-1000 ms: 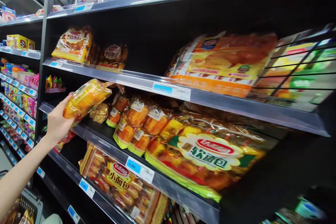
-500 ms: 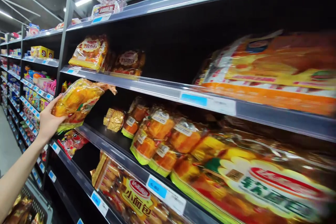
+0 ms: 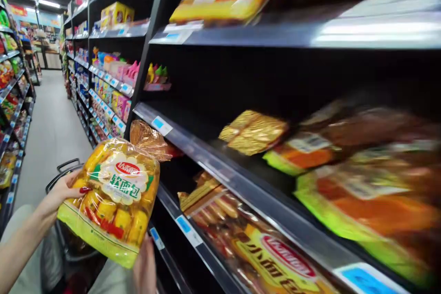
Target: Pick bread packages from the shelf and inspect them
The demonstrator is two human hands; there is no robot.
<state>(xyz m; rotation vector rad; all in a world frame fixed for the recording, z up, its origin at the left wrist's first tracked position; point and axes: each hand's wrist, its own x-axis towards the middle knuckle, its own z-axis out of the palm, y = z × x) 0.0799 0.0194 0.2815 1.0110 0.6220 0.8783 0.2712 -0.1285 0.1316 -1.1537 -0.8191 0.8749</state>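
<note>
A clear bag of soft bread rolls [image 3: 129, 193], yellow with a lime-green bottom band and a twisted brown top, is tilted in front of me beside the shelves. Its left edge is in the grip of my left hand [image 3: 64, 197], thumb on the front and the other fingers behind. By the bag's lower right corner is my right hand [image 3: 145, 264], blurred and partly behind the bag, so its fingers do not show clearly. Whether it bears any of the bag's weight I cannot tell.
A black basket [image 3: 70, 255] with raised handles stands below the bag. On the shelves to the right are a gold packet [image 3: 253, 131], blurred bread bags [image 3: 365, 202] and a small-bread pack [image 3: 272, 257]. An aisle floor [image 3: 55, 101] runs ahead on the left.
My left hand has brought the bag away from the shelf, down and nearer, with its front label turned to me. My right hand has come into view. The view has swung left.
</note>
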